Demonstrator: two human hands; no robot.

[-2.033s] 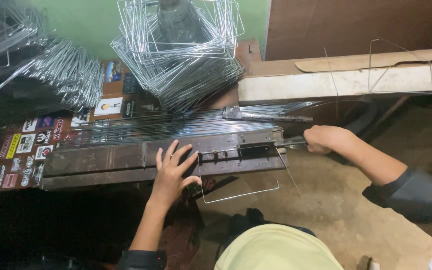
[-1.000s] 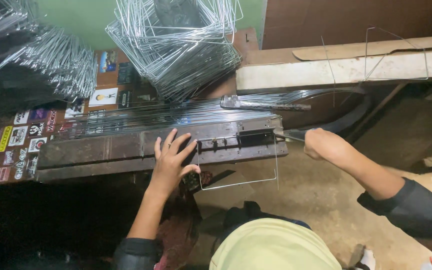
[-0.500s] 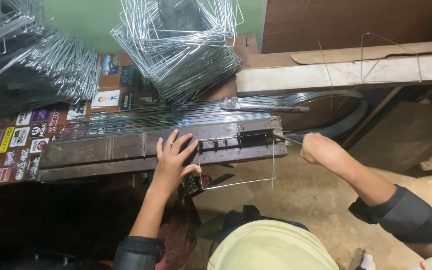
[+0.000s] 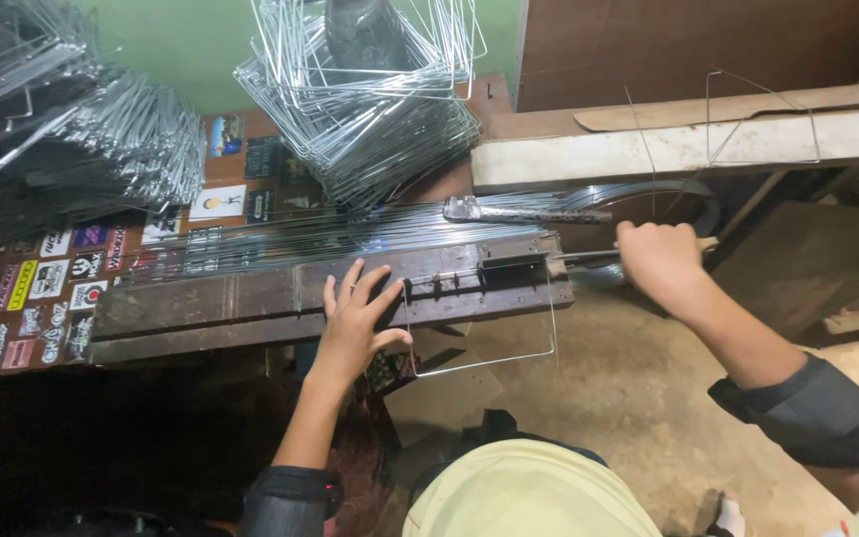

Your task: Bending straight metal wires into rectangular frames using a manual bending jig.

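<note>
My left hand (image 4: 355,316) lies flat with spread fingers on a dark metal bending jig (image 4: 251,298) fixed along the bench edge. A thin wire (image 4: 489,360) bent into a square U hangs from the jig just right of that hand. My right hand (image 4: 658,261) is closed around the jig's lever handle (image 4: 589,257), which sticks out to the right. A bundle of straight wires (image 4: 330,231) lies on the bench behind the jig.
A heap of bent square wire frames (image 4: 370,109) is piled at the back, and more wire stock (image 4: 72,139) lies at the left. A pale wooden plank (image 4: 688,144) runs to the right with bent wires standing on it. Bare concrete floor (image 4: 608,398) is below.
My right hand has swung the lever handle up and away from me, and the hanging wire has taken a squarer shape. My left hand has stayed on the jig.
</note>
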